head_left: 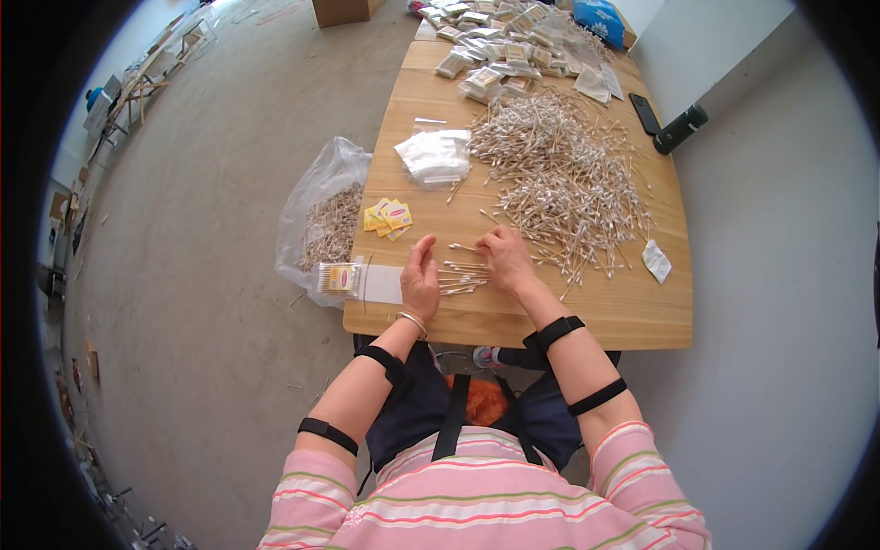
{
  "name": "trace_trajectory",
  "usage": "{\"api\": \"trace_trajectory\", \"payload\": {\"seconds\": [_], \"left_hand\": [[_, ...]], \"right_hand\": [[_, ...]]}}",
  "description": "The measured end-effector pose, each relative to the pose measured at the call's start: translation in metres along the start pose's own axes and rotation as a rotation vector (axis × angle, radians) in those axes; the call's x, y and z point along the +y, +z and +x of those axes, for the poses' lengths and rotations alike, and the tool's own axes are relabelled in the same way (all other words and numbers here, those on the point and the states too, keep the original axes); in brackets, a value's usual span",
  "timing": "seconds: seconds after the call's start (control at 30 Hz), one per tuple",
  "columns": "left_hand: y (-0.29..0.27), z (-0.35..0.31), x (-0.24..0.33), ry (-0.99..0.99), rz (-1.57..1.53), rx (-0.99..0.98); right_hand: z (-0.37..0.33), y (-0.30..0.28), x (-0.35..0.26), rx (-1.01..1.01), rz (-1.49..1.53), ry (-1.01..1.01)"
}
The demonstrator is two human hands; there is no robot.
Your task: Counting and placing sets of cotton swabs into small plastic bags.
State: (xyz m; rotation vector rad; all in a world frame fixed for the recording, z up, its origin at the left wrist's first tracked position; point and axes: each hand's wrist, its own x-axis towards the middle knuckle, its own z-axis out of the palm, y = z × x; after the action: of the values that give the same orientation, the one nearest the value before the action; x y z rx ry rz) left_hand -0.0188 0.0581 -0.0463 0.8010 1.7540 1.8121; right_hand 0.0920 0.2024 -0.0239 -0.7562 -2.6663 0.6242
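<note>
Between my hands, a small row of cotton swabs point(465, 278) lies on the wooden table point(513, 327) near its front edge. My right hand point(507, 260) is closed in a pinch on cotton swabs at the row's right end. At the other end my left hand point(421, 282) stands on its edge, fingers stretched up and palm turned toward the swab tips. Beside the left wrist lies a white card point(382, 284). Next to it, a clear pack of swabs with a yellow label point(338, 278) sits at the table's left edge. Several yellow printed cards point(389, 216) lie just beyond.
A big heap of loose swabs point(559, 174) covers the right middle. Clear plastic bags point(434, 154) lie left of it, filled packs point(504, 50) at the far end. A phone point(644, 115) and dark bottle point(680, 129) stand by the wall; a swab-filled bag point(332, 225) hangs left.
</note>
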Motion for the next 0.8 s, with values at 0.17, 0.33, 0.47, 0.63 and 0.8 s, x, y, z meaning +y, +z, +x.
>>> {"api": "trace_trajectory", "payload": {"seconds": [0.17,0.33,0.47,0.63,0.8], "left_hand": [[-0.005,-0.001,-0.004,-0.041,-0.010,0.023],[-0.005,0.001,-0.007,-0.026,-0.058,0.033],[-0.002,0.000,-0.008,-0.073,-0.202,0.092],[-0.001,-0.003,-0.006,-0.071,-0.208,0.085],[-0.004,-0.003,-0.009,-0.083,-0.249,0.088]], "right_hand": [[-0.020,0.010,-0.018,0.064,-0.022,0.039],[-0.032,0.014,-0.019,0.226,0.273,0.099],[-0.042,0.021,-0.020,0.425,0.577,0.312],[-0.042,0.038,-0.043,0.347,0.695,0.226],[-0.052,0.027,-0.050,0.246,0.175,0.026]]}}
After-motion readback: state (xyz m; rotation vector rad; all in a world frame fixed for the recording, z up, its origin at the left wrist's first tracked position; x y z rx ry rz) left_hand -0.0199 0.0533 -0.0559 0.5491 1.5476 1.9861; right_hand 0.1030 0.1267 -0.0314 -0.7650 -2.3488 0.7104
